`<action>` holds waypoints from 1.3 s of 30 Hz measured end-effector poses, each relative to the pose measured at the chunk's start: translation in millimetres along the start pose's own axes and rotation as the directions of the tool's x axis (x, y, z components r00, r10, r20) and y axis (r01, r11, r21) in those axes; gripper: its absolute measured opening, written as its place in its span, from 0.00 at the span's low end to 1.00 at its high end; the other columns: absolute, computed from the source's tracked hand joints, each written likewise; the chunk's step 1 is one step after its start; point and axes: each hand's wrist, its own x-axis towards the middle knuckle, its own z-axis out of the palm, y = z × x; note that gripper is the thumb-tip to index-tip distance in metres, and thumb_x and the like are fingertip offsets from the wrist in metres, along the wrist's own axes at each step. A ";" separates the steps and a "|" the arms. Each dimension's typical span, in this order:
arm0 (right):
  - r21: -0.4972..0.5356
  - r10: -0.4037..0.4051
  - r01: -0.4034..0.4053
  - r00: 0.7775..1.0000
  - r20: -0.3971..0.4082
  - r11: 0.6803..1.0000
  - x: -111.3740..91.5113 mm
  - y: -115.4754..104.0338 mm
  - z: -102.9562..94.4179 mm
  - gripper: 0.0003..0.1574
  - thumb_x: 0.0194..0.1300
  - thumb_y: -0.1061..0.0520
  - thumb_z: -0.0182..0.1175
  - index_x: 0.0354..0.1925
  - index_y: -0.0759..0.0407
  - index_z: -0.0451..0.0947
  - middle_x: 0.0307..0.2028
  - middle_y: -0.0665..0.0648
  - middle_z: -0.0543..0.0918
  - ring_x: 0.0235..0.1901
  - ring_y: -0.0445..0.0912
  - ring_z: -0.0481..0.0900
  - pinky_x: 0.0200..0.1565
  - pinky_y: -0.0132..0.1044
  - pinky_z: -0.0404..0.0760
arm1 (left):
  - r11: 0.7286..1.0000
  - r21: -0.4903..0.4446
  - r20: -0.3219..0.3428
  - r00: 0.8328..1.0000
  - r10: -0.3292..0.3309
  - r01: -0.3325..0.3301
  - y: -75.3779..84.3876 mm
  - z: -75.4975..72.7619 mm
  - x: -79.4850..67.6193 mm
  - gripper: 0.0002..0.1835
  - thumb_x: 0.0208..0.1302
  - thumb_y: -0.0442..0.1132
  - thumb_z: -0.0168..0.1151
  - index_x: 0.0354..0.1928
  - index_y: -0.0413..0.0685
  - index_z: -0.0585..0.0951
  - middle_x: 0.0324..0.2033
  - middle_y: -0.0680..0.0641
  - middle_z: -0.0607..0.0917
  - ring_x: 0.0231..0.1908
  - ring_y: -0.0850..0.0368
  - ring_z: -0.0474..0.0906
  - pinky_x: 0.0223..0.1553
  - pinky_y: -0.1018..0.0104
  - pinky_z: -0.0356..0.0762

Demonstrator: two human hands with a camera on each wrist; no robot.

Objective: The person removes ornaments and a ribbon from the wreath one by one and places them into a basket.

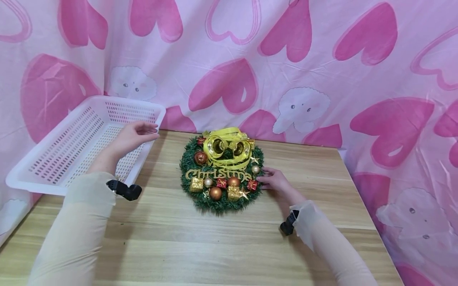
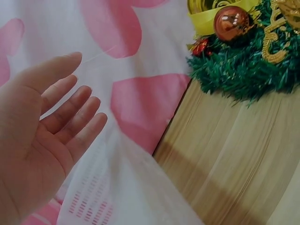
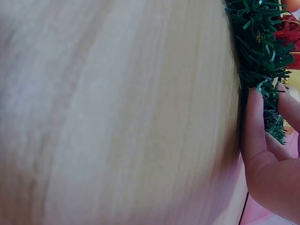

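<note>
A green Christmas wreath (image 1: 222,204) lies on the table, trimmed with gold "Christmas" lettering (image 1: 219,174), baubles, small gift boxes, and two gold bells (image 1: 216,147) with yellow ribbon at its top. At the wreath's right edge, my right hand (image 1: 277,180) pinches the green tinsel; in the right wrist view its thumb and fingers (image 3: 254,122) lie on either side of that rim. My left hand (image 1: 130,137) hovers over the right side of a white plastic basket (image 1: 26,178), holding nothing. Its fingers (image 2: 84,133) are loosely bent, apart from the thumb.
Behind the wooden table (image 1: 200,246) hangs a pink curtain (image 1: 229,51) printed with hearts. The basket stands at the table's back left, against the curtain. Each wrist carries a black strapped camera (image 1: 125,190).
</note>
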 end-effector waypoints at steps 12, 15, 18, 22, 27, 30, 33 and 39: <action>0.000 -0.007 0.007 1.000 0.001 1.000 0.4 0.6 0.1 0.40 0.63 0.65 0.58 0.68 0.72 0.51 0.33 0.53 0.79 0.25 0.37 0.80 0.34 0.32 0.84 | 0.998 -0.047 0.046 0.998 0.035 -0.032 3.9 23.0 13.5 0.27 0.62 0.47 0.61 0.60 0.40 0.70 0.55 0.37 0.77 0.48 0.59 0.75 0.47 0.77 0.71; 0.005 -0.003 0.003 1.000 -0.001 1.000 0.9 0.9 0.1 0.41 0.62 0.66 0.58 0.68 0.72 0.51 0.33 0.53 0.78 0.25 0.37 0.80 0.34 0.31 0.84 | 0.998 -0.060 0.052 0.998 0.040 -0.037 4.3 29.0 15.8 0.26 0.62 0.45 0.61 0.59 0.40 0.70 0.55 0.38 0.76 0.52 0.51 0.74 0.49 0.73 0.72; 0.008 0.003 -0.003 1.000 -0.008 1.000 1.0 1.1 0.3 0.42 0.61 0.65 0.60 0.68 0.71 0.52 0.34 0.53 0.78 0.25 0.37 0.80 0.33 0.31 0.84 | 0.996 -0.074 0.056 0.996 0.062 -0.058 4.1 35.0 18.5 0.26 0.62 0.43 0.61 0.59 0.38 0.71 0.54 0.37 0.76 0.52 0.49 0.73 0.50 0.71 0.72; 0.006 -0.002 0.002 1.000 -0.010 1.000 0.8 1.4 0.7 0.42 0.61 0.66 0.60 0.68 0.72 0.52 0.34 0.53 0.78 0.26 0.37 0.80 0.33 0.31 0.84 | 0.993 -0.098 0.071 0.995 0.076 -0.069 6.0 43.9 21.1 0.27 0.62 0.43 0.61 0.59 0.37 0.70 0.55 0.36 0.76 0.52 0.49 0.74 0.53 0.66 0.74; 0.009 -0.007 0.007 1.000 -0.007 1.000 0.6 1.5 1.1 0.41 0.61 0.67 0.59 0.68 0.72 0.52 0.33 0.52 0.79 0.25 0.38 0.80 0.33 0.31 0.84 | 0.990 -0.131 0.092 0.993 0.070 -0.058 8.5 54.9 24.0 0.27 0.62 0.42 0.61 0.60 0.37 0.69 0.55 0.36 0.75 0.53 0.48 0.73 0.55 0.62 0.74; 0.013 -0.009 0.009 1.000 -0.002 1.000 0.3 1.6 1.0 0.41 0.61 0.67 0.58 0.68 0.72 0.52 0.32 0.52 0.80 0.25 0.37 0.80 0.33 0.31 0.84 | 0.988 -0.144 0.105 0.992 0.074 -0.058 7.6 60.5 26.6 0.27 0.62 0.41 0.60 0.61 0.37 0.68 0.56 0.35 0.74 0.54 0.46 0.73 0.55 0.61 0.74; 0.015 -0.007 0.007 1.000 0.001 1.000 0.1 1.9 0.4 0.40 0.62 0.68 0.57 0.68 0.72 0.52 0.31 0.50 0.80 0.25 0.37 0.80 0.32 0.31 0.84 | 0.987 -0.153 0.106 0.992 0.067 -0.050 5.3 66.5 29.8 0.26 0.62 0.42 0.61 0.60 0.38 0.69 0.56 0.35 0.75 0.54 0.45 0.73 0.56 0.58 0.74; 0.023 0.009 -0.009 1.000 -0.011 1.000 0.7 2.0 -0.2 0.42 0.61 0.67 0.59 0.68 0.70 0.52 0.33 0.53 0.79 0.25 0.38 0.80 0.33 0.33 0.84 | 0.984 -0.170 0.095 0.993 0.065 -0.048 1.0 78.6 33.5 0.27 0.60 0.43 0.63 0.58 0.38 0.71 0.55 0.35 0.76 0.53 0.45 0.74 0.56 0.54 0.74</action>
